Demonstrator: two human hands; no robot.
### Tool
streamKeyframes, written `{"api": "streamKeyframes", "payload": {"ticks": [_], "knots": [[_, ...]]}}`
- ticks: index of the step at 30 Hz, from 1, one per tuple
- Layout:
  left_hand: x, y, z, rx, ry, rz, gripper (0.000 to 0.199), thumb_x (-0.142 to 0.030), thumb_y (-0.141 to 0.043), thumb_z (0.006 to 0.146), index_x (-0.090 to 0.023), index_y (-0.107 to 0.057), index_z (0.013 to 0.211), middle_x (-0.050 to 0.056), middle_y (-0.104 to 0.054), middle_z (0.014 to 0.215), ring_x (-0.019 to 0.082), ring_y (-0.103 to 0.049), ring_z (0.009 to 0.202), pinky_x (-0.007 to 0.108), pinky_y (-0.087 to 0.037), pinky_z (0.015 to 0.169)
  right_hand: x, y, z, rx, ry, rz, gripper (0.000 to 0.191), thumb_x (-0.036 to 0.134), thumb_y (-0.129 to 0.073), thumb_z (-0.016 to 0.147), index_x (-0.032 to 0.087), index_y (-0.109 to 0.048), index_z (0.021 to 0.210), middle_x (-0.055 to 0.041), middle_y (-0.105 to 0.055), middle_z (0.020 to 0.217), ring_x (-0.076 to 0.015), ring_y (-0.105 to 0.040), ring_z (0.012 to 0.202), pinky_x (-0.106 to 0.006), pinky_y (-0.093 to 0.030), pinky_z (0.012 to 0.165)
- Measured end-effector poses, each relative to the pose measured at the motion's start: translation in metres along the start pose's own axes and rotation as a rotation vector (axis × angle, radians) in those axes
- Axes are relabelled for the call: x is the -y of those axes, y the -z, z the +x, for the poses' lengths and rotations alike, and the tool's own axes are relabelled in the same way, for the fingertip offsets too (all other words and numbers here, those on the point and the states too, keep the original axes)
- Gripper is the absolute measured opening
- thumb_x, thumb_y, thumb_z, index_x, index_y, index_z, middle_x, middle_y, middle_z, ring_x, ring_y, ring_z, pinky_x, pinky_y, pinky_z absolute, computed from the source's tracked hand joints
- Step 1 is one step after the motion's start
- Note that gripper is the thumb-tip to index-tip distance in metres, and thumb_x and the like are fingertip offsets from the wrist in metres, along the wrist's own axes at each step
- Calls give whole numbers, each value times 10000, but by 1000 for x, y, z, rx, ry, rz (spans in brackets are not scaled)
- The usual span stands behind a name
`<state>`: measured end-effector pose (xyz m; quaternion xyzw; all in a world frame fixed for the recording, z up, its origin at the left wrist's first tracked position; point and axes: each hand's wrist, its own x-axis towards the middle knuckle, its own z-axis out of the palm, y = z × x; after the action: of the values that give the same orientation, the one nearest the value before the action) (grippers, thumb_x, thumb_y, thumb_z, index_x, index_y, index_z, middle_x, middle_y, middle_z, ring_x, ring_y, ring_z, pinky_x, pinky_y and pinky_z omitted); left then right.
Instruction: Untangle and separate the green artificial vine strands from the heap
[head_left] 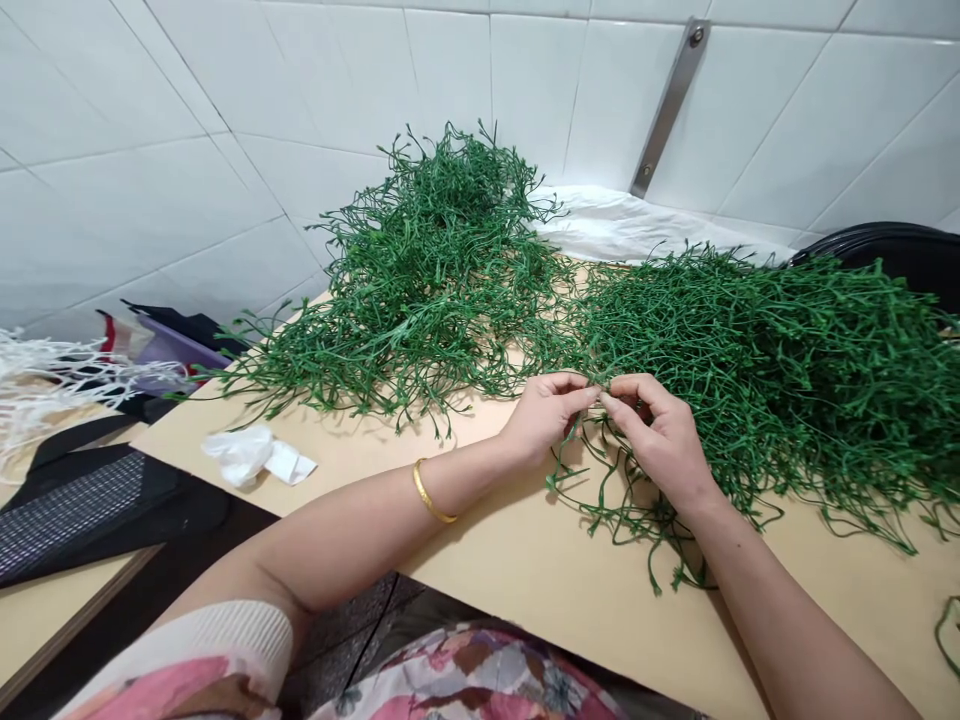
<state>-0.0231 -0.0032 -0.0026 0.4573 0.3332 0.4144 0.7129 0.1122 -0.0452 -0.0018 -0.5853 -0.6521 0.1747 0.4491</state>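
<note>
Near edge of the tan desk [525, 600], left hand [544, 415] and right hand [656, 435] pinch stems of artificial greenery [750, 370], piled rightward, between their fingertips; second greenery bunch [420, 290] sits far left, white tissue [240, 455] near it.

PLACE: small indoor handcraft workspace, home or workshop, cannot tell which | WALL: white glazed tiles [225, 100] are lining the corner, a bolted steel strip [670, 108] crossing them | WORK SURFACE: a tan tabletop [525, 570] is carrying heaps of green plastic sprigs [435, 270] | FLOOR: dark tiles [352, 640] are showing below
</note>
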Motion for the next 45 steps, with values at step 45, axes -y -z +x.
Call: {"api": "streamKeyframes", "payload": {"ticks": [45], "knots": [[-14, 7, 10, 2, 418, -515, 205, -142, -401, 856, -105, -492, 675, 5, -495, 550, 22, -402, 393, 118, -345, 371, 16, 1, -1, 415, 235, -189, 260, 256, -412, 856, 179, -466, 613, 31, -442, 534, -91, -401, 529, -224, -297, 565]]}}
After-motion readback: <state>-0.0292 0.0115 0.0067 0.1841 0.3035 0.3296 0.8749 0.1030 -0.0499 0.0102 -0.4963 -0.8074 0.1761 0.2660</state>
